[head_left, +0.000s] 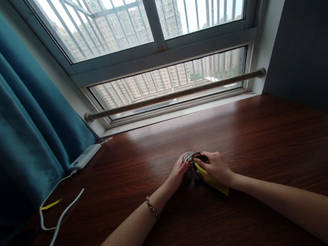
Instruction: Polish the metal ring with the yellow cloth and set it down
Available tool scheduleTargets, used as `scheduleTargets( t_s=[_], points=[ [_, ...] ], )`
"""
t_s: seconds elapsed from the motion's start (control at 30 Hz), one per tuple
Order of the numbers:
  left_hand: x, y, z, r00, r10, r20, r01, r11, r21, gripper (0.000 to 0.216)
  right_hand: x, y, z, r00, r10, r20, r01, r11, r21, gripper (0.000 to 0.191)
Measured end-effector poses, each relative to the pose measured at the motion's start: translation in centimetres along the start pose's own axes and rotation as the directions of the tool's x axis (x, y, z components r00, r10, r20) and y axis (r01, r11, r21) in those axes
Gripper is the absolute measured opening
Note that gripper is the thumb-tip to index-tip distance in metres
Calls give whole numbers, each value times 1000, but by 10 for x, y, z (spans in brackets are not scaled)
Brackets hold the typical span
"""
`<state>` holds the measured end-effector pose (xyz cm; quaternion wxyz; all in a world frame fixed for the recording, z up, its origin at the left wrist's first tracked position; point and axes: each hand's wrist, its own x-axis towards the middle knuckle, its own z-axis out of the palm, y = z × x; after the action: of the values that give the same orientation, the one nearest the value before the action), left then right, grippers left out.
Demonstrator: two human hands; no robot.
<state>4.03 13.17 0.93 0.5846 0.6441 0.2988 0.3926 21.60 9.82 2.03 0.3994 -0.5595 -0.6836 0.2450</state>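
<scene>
My two hands meet over a small shiny metallic object [191, 165] at the middle of a dark wooden desk [246, 135]. My left hand [178, 174] grips it from the left; a beaded bracelet [152, 208] circles that wrist. My right hand [216, 167] holds a yellow cloth [211, 181] pressed against the object's right side, with the cloth's end trailing under the palm. What the object is I cannot tell; the fingers hide most of it.
A white power bank [84, 156] lies at the desk's back left, its white cable [57, 213] looping toward the front left corner. A yellow strip [51, 204] lies near the cable. A teal curtain [6, 122] hangs at left. A window with a rail [175, 94] lies ahead.
</scene>
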Motion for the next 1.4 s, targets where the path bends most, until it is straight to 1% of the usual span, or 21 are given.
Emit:
scheduleTargets(
  t_s=[0.07, 0.17, 0.27, 0.33, 0.47, 0.57, 0.63, 0.73, 0.8, 0.9, 1.0, 1.1, 1.23, 1.3, 1.4],
  points=[
    [1, 1, 1, 999, 14, 31, -14, 1000, -6, 85, 2, 2, 0, 999, 17, -27, -16, 999, 33, 39],
    [0, 5, 7, 999, 17, 47, -17, 1000, -7, 92, 6, 5, 1, 995, 67, -75, -62, 996, 71, 43],
    [-4, 11, 12, 999, 43, 4, -43, 999, -22, 104, 9, 6, 1, 992, 102, -73, -96, 992, 84, 45],
    [-6, 14, 13, 998, 61, -28, -61, 998, -23, 107, 9, 5, 0, 992, 113, -61, -108, 991, 84, 43],
    [-8, 16, 10, 998, 35, -45, -35, 999, 0, 88, 7, 1, -3, 992, 116, -41, -114, 992, 62, 34],
    [-8, 15, 6, 999, -4, -40, 4, 1000, 10, 82, 5, -1, -4, 994, 104, -39, -102, 994, 50, 31],
    [-7, 14, 5, 998, -23, -52, 24, 1000, 14, 84, 4, -2, -3, 995, 86, -52, -84, 996, 40, 35],
    [-6, 12, 2, 996, -40, -79, 42, 999, 16, 81, 3, -2, -2, 997, 49, -61, -46, 998, 54, 48],
    [-5, 12, 1, 995, -46, -85, 48, 999, 21, 79, 2, -2, -1, 998, 30, -58, -26, 998, 65, 52],
    [-4, 18, -1, 996, -35, -77, 38, 998, 43, 76, 1, -2, -2, 998, 23, -53, -21, 999, 37, 45],
    [-4, 23, 0, 999, -8, -42, 11, 997, 74, 63, 0, -2, -2, 999, 12, -37, -11, 1000, 14, 35],
    [-5, 20, 1, 999, -10, -37, 13, 998, 68, 58, -2, -3, -2, 1000, -14, -14, 14, 1000, -3, 33],
    [-5, 6, 3, 999, -17, -45, 17, 1000, -8, 67, -2, -3, 0, 1000, 3, -20, -4, 1000, -24, 39],
    [-4, 2, 4, 1000, 7, -15, -8, 999, -45, 78, 0, -2, 0, 999, 29, -37, -29, 999, -20, 42],
    [-4, 4, 7, 998, 42, 35, -40, 997, -65, 99, 3, 1, 1, 995, 68, -68, -68, 998, -6, 47]
  ],
)
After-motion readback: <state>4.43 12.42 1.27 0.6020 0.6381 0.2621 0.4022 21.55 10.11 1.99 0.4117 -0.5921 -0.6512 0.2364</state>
